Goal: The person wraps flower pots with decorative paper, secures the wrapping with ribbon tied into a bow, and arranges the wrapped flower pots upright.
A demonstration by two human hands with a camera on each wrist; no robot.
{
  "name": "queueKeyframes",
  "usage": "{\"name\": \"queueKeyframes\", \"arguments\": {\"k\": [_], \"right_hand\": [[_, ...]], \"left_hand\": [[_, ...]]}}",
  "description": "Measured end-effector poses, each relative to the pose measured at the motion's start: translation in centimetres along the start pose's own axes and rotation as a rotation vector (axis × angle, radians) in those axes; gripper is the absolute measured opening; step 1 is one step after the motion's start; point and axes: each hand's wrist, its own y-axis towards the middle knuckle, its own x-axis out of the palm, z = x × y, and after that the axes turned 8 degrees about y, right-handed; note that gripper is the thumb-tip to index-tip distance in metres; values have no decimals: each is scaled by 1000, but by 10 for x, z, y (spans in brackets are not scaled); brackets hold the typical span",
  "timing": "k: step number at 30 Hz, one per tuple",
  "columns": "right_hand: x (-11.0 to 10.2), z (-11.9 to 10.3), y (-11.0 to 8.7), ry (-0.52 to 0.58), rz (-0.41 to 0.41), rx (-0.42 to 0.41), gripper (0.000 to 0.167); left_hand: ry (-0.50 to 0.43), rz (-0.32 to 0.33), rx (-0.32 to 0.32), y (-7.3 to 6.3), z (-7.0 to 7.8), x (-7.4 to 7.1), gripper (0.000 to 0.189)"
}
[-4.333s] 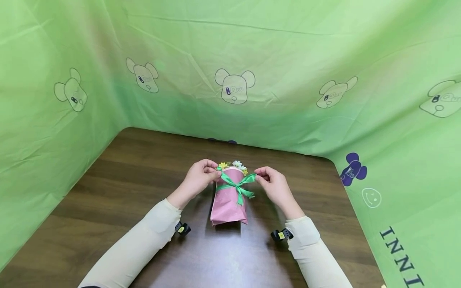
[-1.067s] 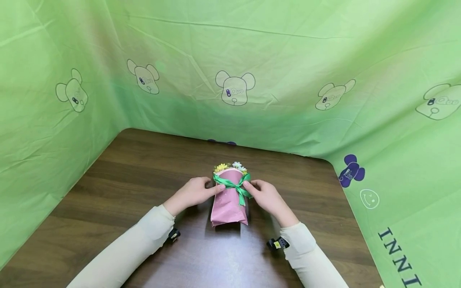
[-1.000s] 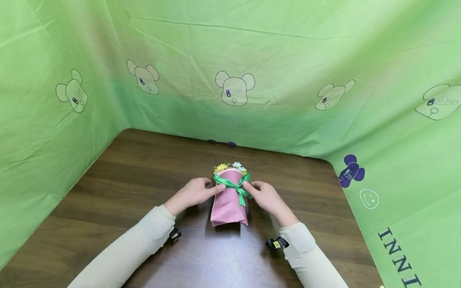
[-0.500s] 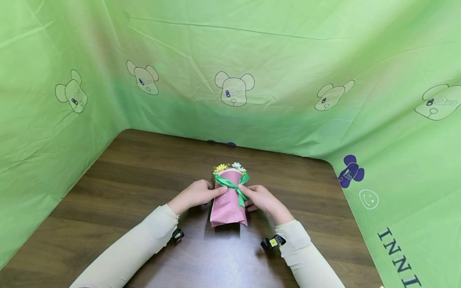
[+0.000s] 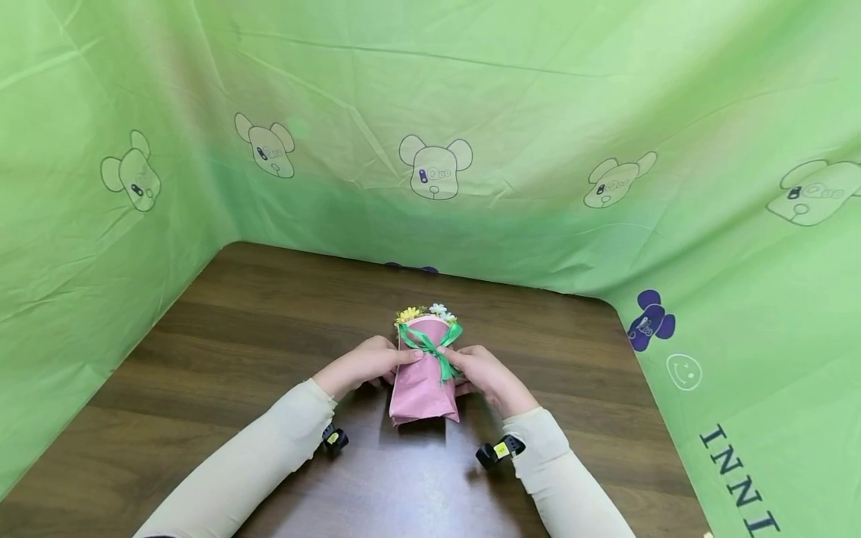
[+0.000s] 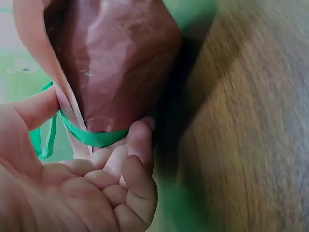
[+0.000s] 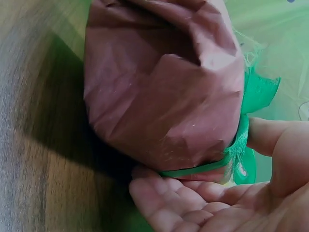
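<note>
A small flower bouquet (image 5: 424, 392) in pink wrapping paper lies in the middle of the table, its yellow flowers (image 5: 408, 315) and white flowers (image 5: 439, 308) at the far end. Round its middle runs a green ribbon (image 5: 447, 369) tied in a bow. My left hand (image 5: 368, 364) grips the left side, thumb on the front beside the bow, fingers curled underneath. From the right, my right hand (image 5: 489, 377) holds the bouquet, thumb at the knot and fingers beneath. Both wrist views show the pink wrapper (image 6: 116, 63) and fingers curled under the ribbon band (image 7: 198, 169).
The brown wooden table (image 5: 269, 314) is bordered by a green cloth backdrop (image 5: 430, 90) with printed bear heads at the back and sides. Black wrist cameras (image 5: 499, 451) sit under both sleeves, low over the table.
Earlier both hands pinched the bow's loops and drew them outward. Since then they have moved down and inward round the bouquet; over the last second the right hand has closed in further.
</note>
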Motion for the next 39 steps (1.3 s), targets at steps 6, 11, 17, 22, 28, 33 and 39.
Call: {"name": "queueKeyframes", "arguments": {"k": [6,11,17,22,28,33,39], "right_hand": [[0,-6,-6,-17,26,-61,44],[-5,-19,-15,-99,110,-189,38],[-12,-33,-21,-218,165,-340,34],[-17,-35,-21,-263,179,-434,33],[-21,-35,-20,-317,226,-524,54],[-23,-32,-15,-441,256,-652,70],[-22,-29,-9,-471,249,-737,78]], "left_hand": [[-54,36,41,-4,8,0,42],[11,156,163,-9,21,-5,35],[99,238,267,-11,35,-12,30],[173,299,350,-6,40,-15,29],[236,385,458,-1,42,-18,41],[288,428,501,-3,45,-20,50],[322,464,523,2,43,-19,59]]}}
